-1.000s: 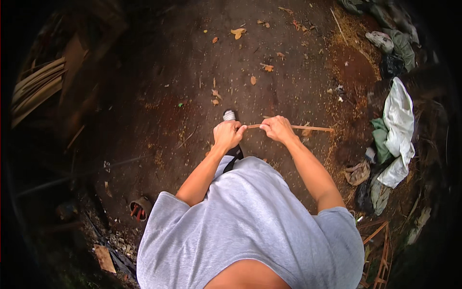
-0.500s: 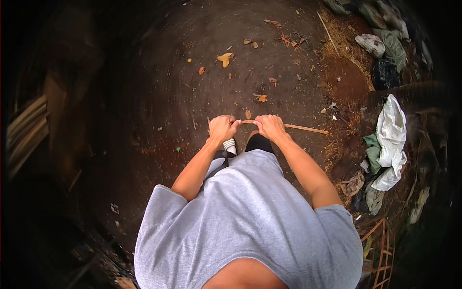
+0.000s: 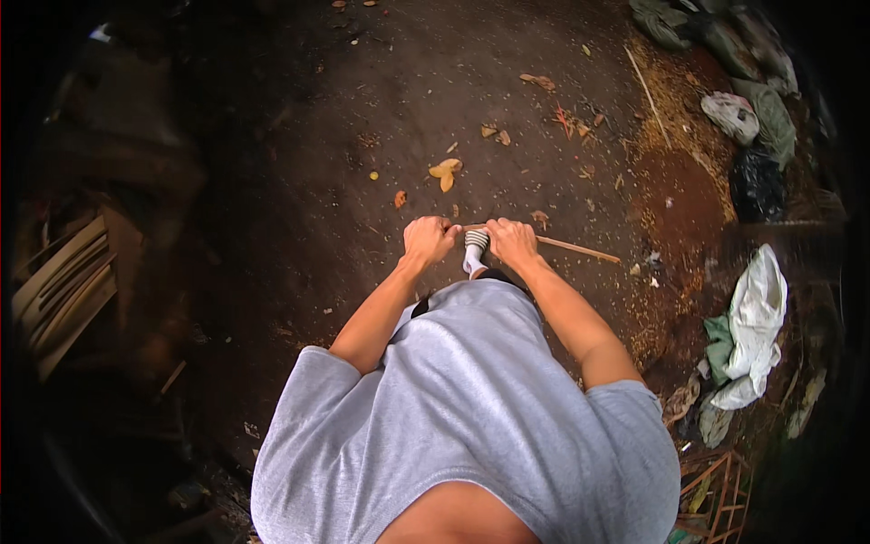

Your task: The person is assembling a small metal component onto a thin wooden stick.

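Note:
A thin, light-brown strip that looks like wood or bamboo [image 3: 580, 248] runs crosswise in front of my body. My left hand [image 3: 430, 240] is closed around its left end. A short way along, my right hand [image 3: 511, 242] grips it too, and the longer free part sticks out past that hand to the right, sloping slightly toward me. Between the hands only a short piece of the strip shows. Just below it, one foot in a striped sock or slipper [image 3: 476, 240] stands forward on the ground.
Dark bare soil with scattered leaves, among them a yellow leaf [image 3: 446, 172], lies ahead. At right are a white sack [image 3: 757, 313], a black plastic bag [image 3: 758, 185] and a thin stick [image 3: 649, 98]. Curved slats [image 3: 72, 281] stand far left; a slatted frame [image 3: 720, 494] sits lower right.
The ground, leaves and sacks have shifted downward in view as I step forward, and the striped foot has come out ahead. Both hands keep their hold on the strip.

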A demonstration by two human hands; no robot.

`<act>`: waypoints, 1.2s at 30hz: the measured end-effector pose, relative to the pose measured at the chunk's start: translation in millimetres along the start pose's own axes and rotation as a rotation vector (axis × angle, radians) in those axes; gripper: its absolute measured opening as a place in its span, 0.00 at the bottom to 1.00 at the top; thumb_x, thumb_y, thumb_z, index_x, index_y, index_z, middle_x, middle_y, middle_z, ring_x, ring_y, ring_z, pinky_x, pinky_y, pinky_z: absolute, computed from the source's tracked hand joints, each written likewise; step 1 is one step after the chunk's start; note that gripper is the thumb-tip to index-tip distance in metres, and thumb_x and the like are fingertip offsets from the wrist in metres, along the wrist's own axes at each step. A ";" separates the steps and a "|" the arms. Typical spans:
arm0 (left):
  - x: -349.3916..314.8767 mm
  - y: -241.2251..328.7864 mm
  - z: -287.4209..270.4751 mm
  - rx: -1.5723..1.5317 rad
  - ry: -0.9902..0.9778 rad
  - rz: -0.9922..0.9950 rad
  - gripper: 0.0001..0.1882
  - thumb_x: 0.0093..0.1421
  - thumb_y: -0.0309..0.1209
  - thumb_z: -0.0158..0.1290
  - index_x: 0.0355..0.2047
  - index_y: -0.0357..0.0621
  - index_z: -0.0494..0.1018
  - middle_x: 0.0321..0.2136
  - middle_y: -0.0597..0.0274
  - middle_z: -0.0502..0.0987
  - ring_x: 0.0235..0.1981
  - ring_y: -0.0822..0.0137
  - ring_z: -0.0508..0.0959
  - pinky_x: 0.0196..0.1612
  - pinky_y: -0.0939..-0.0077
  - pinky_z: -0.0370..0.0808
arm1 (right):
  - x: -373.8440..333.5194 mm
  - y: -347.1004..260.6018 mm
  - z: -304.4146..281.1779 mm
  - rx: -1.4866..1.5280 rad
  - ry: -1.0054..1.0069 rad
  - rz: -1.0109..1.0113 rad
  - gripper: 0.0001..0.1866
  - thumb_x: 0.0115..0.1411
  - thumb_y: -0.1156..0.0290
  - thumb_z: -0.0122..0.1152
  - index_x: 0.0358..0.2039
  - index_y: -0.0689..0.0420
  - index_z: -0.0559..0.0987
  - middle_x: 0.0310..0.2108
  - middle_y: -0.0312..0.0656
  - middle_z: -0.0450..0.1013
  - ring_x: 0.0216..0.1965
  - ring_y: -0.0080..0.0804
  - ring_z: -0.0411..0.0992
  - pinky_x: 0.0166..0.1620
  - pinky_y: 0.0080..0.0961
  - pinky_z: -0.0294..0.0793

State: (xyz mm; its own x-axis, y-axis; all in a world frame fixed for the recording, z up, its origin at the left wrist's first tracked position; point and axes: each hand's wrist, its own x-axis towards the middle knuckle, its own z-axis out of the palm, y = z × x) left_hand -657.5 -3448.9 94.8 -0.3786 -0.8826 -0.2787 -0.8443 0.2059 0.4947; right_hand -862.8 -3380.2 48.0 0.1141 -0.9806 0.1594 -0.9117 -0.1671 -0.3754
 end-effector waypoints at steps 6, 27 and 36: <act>149.4 10.3 -75.0 -0.007 -0.011 -0.086 0.17 0.57 0.48 0.54 0.27 0.49 0.83 0.19 0.53 0.79 0.27 0.51 0.79 0.33 0.59 0.74 | 180.3 56.5 -3.3 -0.069 -0.072 -0.046 0.10 0.61 0.61 0.56 0.30 0.53 0.76 0.25 0.45 0.75 0.26 0.47 0.77 0.29 0.43 0.75; 663.7 -96.4 -401.4 -0.157 0.169 0.338 0.17 0.58 0.42 0.55 0.19 0.42 0.75 0.18 0.56 0.74 0.23 0.53 0.75 0.28 0.59 0.69 | 793.2 136.1 -41.0 0.381 -0.097 0.179 0.11 0.60 0.65 0.56 0.41 0.50 0.83 0.26 0.40 0.77 0.28 0.41 0.76 0.32 0.38 0.74; 877.2 -85.7 -415.1 -0.706 -0.284 -0.073 0.20 0.62 0.43 0.51 0.18 0.42 0.73 0.13 0.68 0.68 0.18 0.75 0.67 0.23 0.71 0.62 | 960.0 239.7 -33.4 -0.324 0.224 -0.165 0.16 0.50 0.72 0.59 0.42 0.49 0.77 0.23 0.33 0.67 0.26 0.29 0.73 0.26 0.28 0.74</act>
State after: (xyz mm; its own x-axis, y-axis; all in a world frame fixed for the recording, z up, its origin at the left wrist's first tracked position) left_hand -759.9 -4416.2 149.6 -0.4948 -0.7216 -0.4842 -0.4639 -0.2518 0.8493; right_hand -985.0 -4358.2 141.5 0.2131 -0.8909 0.4011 -0.9694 -0.2442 -0.0272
